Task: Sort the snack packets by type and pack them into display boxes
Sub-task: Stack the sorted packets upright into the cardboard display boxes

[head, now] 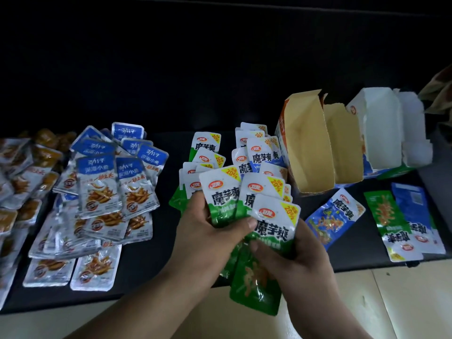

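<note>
Holding green konjac packets (223, 192) fanned, long axis pointing away from me; left hand (205, 231), right hand (296, 255), fingers clamped on them. tan-lined display box (310, 152) up-right, nearer my right, probably empty.

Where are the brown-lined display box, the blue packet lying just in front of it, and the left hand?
brown-lined display box (310, 148): head view, inner wall.
blue packet (335, 216): head view, printed middle.
left hand (208, 231): head view, back of hand.
</note>
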Demonstrator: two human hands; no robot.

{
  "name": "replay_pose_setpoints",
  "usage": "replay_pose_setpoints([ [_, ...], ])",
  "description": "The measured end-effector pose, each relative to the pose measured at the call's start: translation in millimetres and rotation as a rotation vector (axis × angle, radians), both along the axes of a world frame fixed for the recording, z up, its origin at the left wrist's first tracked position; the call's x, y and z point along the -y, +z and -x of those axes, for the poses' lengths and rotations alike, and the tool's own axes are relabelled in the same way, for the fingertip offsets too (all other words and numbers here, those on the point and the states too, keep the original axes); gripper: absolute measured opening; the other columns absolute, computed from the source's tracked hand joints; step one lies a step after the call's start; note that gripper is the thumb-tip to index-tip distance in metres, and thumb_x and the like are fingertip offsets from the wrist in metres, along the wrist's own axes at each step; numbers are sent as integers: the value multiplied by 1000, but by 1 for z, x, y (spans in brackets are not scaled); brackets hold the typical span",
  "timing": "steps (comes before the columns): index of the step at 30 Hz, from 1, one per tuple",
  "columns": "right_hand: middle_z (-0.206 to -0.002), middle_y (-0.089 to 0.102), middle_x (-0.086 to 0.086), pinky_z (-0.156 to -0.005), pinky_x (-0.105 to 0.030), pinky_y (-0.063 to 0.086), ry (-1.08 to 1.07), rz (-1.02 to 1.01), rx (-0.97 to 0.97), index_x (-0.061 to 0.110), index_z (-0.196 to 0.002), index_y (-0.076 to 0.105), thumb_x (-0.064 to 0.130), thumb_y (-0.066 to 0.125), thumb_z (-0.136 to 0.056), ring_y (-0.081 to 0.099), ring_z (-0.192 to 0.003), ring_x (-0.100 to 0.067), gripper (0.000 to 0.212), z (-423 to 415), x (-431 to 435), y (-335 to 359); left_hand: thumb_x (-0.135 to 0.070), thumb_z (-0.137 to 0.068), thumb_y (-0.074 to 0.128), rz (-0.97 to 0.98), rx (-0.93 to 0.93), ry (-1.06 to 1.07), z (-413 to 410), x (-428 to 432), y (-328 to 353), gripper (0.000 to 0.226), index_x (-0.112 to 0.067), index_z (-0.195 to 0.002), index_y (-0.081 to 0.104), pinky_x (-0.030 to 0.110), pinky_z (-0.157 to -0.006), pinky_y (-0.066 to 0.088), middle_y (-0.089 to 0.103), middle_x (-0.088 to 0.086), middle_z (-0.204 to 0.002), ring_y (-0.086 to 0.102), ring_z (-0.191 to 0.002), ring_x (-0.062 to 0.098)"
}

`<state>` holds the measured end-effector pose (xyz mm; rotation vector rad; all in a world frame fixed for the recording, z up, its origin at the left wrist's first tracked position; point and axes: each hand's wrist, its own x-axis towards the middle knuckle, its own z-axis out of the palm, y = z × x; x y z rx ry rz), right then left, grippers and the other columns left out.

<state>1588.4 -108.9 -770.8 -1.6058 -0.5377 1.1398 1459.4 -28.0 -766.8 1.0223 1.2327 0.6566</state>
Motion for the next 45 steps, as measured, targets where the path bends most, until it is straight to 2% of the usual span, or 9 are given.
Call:
replay_pose_setpoints([
  [6,-102,79,-15,-73,-47,59,-206,25,-223,9,-111,70,-16,70,-81,77,-91,-38,39,-17,-5,6,-6,-96,70,62,33,-123,7,-3,-5,31,-32,-113,69,41,-92,59,79,-4,-107,75,-102,14],
  [13,-106,77,-20,-78,-51,59,-122,-13,-271,7,-113,70,-17,65,-84,75,-96,-41,38,-18,-4,9,-8,-92,75,22,7,-119,8,-1,-9,34,-30,-115,67,29,-83,59,79,-11,-105,76,-97,7],
  [16,-110,77,-18,-87,-54,58,-77,-31,-236,8,-120,69,-18,65,-84,74,-102,-39,45,-15,-5,10,-6,-88,78,-3,0,-128,5,5,-9,39,-31,-116,68,18,-77,59,79,-14,-103,74,-96,2],
  [27,-96,77,-13,-77,-55,62,-267,77,-51,8,-104,67,-6,74,-86,75,-93,-38,24,-32,1,4,-15,-99,69,-39,-3,-111,13,-4,-17,34,-38,-123,66,41,-103,52,76,-17,-115,70,-110,3],
  [32,-110,76,-14,-79,-47,60,20,27,-170,19,-124,66,-11,55,-98,73,-100,-35,41,-12,-2,10,-23,-108,53,-62,-27,-204,8,9,-13,28,-47,-112,67,32,-81,60,76,-19,-102,73,-95,6],
  [36,-109,77,-2,-84,-48,63,245,58,-112,33,-129,59,2,57,-102,75,-99,-25,41,7,-15,11,-49,-108,44,13,5,-142,14,16,-14,30,-63,-97,68,8,-90,46,66,-45,-100,59,-102,-24],
  [40,-104,76,14,-84,-39,63,359,115,137,47,-127,60,13,64,-97,74,-93,-9,46,30,-40,-4,-54,-100,52,-134,-167,-125,44,2,-31,23,-51,-117,67,31,-98,51,68,-18,-115,62,-111,-6],
  [42,-99,75,22,-72,-19,59,371,114,217,44,-124,63,16,69,-94,71,-87,2,42,38,-55,-13,-40,-101,61,-185,-246,-120,56,-9,-39,18,-41,-118,67,29,-88,56,72,-12,-107,68,-99,-1],
  [45,-96,75,15,-63,-16,55,371,123,302,41,-120,64,22,72,-93,70,-82,0,34,40,-71,-24,-28,-98,69,-252,-313,-70,68,-21,-48,19,-35,-116,67,31,-71,58,75,-11,-90,71,-81,5],
])
